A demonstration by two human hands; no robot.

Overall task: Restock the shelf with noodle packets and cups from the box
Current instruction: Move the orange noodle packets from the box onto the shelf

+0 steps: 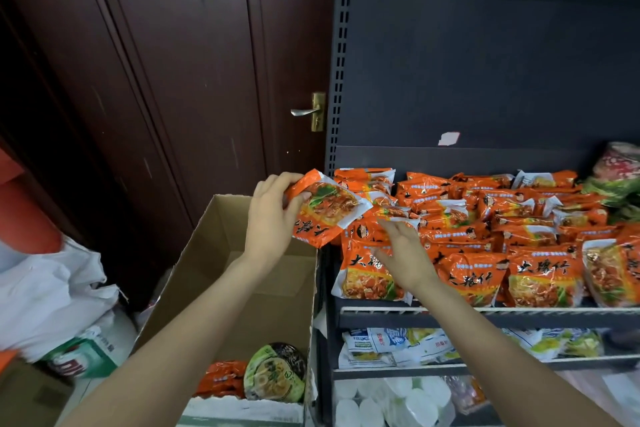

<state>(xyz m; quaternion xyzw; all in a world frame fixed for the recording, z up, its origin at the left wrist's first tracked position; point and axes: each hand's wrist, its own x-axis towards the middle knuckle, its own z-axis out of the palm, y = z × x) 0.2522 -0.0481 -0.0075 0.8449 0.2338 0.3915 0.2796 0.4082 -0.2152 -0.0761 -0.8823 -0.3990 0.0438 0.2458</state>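
Note:
My left hand (273, 218) grips an orange noodle packet (325, 208) above the far right corner of the open cardboard box (214, 246), right beside the shelf's left end. My right hand (405, 253) lies flat with fingers apart on the orange packets (372, 274) stacked at the shelf's front left. The shelf (485, 312) carries several rows of the same orange packets (540, 274). Inside the box, near its front, lie a green-lidded noodle cup (275, 371) and more orange packets (221, 378).
A dark wooden door with a brass handle (310, 111) stands behind the box. White bags (59, 295) sit on the floor at left. Lower shelves hold blue-white packets (391, 343) and white rolls (391, 402). Green and red packs (616, 184) sit at the shelf's right end.

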